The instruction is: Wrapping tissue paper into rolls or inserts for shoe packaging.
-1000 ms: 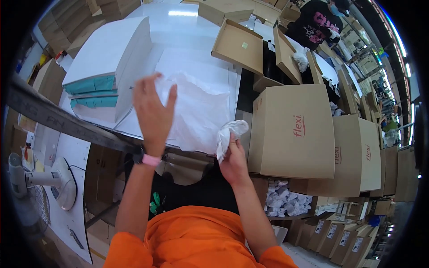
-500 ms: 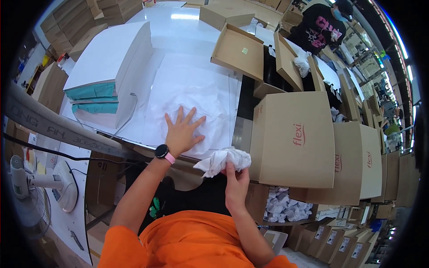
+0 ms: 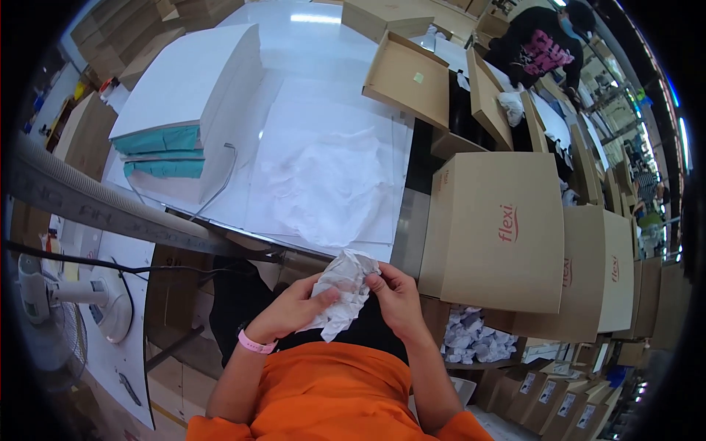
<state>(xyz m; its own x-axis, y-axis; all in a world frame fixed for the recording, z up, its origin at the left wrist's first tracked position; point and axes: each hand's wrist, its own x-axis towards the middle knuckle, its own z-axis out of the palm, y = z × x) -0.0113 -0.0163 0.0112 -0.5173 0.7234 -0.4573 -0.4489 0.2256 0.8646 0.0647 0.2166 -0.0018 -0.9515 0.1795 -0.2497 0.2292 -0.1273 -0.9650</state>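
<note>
Both my hands hold a crumpled wad of white tissue paper (image 3: 341, 290) close to my chest, below the table's near edge. My left hand (image 3: 293, 309), with a pink wristband, grips its left side. My right hand (image 3: 397, 294) pinches its right side. On the white table (image 3: 309, 66) ahead lies a crinkled sheet of white tissue paper (image 3: 327, 184) on flat white sheets.
A white box (image 3: 191, 95) with teal items stacked under it stands at the table's left. Closed brown cartons (image 3: 493, 228) line the right, open flat cartons (image 3: 408, 73) lie beyond. More crumpled paper (image 3: 471, 342) fills a shelf at lower right. A white fan (image 3: 66, 309) stands at left. Another person (image 3: 544, 44) works at the far right.
My left hand left the sheet on the table and came back to the paper wad. Both hands now hold the wad, lower and nearer my body.
</note>
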